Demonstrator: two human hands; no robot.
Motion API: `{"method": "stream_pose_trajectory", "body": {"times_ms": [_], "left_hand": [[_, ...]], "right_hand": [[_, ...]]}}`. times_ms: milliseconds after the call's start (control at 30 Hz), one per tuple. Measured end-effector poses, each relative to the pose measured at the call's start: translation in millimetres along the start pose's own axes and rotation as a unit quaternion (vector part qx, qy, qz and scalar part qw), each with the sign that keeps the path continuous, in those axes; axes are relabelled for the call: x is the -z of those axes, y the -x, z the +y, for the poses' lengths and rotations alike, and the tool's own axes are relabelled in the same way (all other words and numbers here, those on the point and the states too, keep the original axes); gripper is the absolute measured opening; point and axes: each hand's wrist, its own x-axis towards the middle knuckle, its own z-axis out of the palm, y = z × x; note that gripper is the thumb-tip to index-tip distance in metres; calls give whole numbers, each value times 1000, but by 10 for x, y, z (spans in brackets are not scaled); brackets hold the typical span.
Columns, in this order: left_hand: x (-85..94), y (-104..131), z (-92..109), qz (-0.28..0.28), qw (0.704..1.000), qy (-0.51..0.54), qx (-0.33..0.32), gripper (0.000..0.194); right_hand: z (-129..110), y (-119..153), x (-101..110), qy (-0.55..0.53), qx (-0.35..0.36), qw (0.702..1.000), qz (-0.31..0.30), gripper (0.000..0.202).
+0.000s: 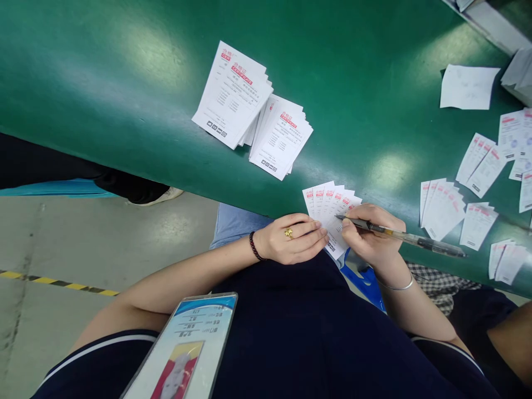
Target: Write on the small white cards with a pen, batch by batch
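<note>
In the head view, a fan of white certificate cards (330, 202) with red headings lies at the near table edge, its lower part overhanging. My left hand (293, 239) has its fingers together over the lower left of the cards, gripping them there; its thumb is hidden. Pinched in my right hand (372, 233) is a dark pen (419, 241) with a clear barrel. The pen's tip points left and meets the fanned cards, though I cannot make out any mark. Beyond the fan, two thick stacks of certificate cards, a larger stack (233, 100) and a smaller stack (280, 138), sit side by side.
On the green table (353, 66), several smaller card fans (443, 210) are spread at the right. A blank-looking paper slip (469, 87) lies farther back, near a pale box (517, 77). Another person's leg (75, 166) shows at left, and another person sits close at right.
</note>
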Motion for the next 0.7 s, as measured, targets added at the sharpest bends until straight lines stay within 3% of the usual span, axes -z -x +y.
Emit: {"method": "stream_pose_trajectory", "body": {"times_ms": [367, 700], "left_hand": [[6, -22, -4, 0, 1000, 4, 3, 8], [10, -6, -6, -12, 1000, 22, 5, 8]], "right_hand": [[16, 45, 110, -98, -34, 994, 18, 7], [13, 155, 69, -55, -35, 998, 24, 9]]}}
